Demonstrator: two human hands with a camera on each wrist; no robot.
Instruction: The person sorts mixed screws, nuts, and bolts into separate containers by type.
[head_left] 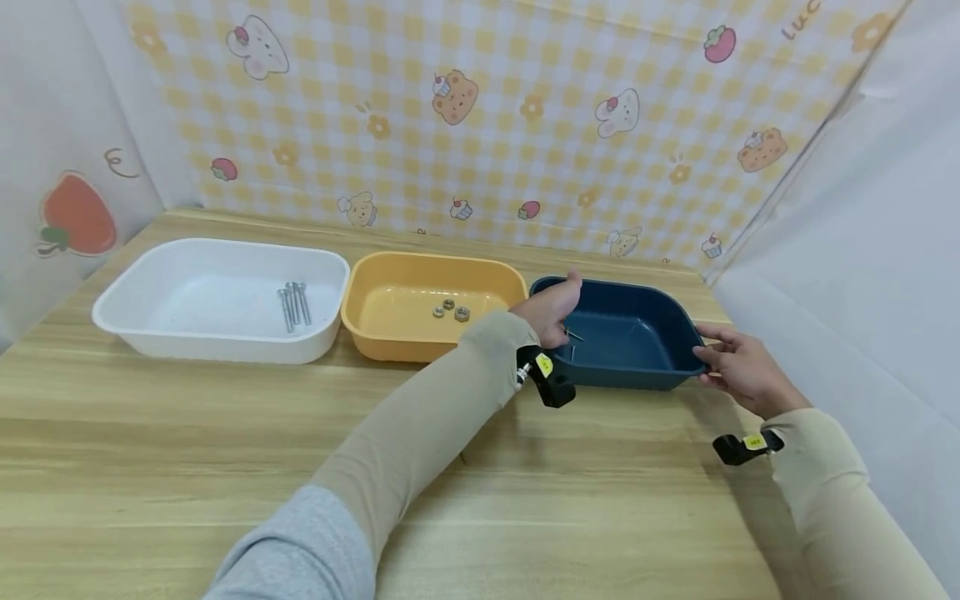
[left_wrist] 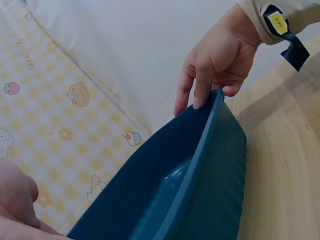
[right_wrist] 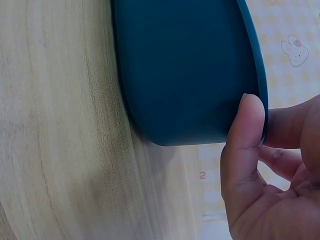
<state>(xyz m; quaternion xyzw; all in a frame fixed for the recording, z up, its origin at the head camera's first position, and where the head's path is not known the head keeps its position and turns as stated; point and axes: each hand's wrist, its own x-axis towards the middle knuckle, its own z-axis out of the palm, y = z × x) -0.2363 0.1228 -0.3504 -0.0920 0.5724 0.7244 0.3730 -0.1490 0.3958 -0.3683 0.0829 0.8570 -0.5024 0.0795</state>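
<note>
A dark blue tray (head_left: 630, 375) stands at the right end of a row of trays. My right hand (head_left: 746, 371) pinches its right rim, the thumb (right_wrist: 245, 135) against the outer wall in the right wrist view. My left hand (head_left: 546, 315) is at the tray's left end and grips the rim there; most of those fingers are hidden. Beside the left hand, inside the tray, lie small screws (head_left: 573, 335), partly covered. In the left wrist view, part of the left hand (left_wrist: 17, 200) shows at the lower left corner.
Left of the blue tray are a yellow tray (head_left: 390, 348) with three nuts (head_left: 462, 314) and a white tray (head_left: 225, 346) with several long bolts (head_left: 288, 310). A small dark thin thing (head_left: 462, 457) shows past the left forearm on the wooden table (head_left: 600, 500). A checked cloth (head_left: 495, 150) hangs behind.
</note>
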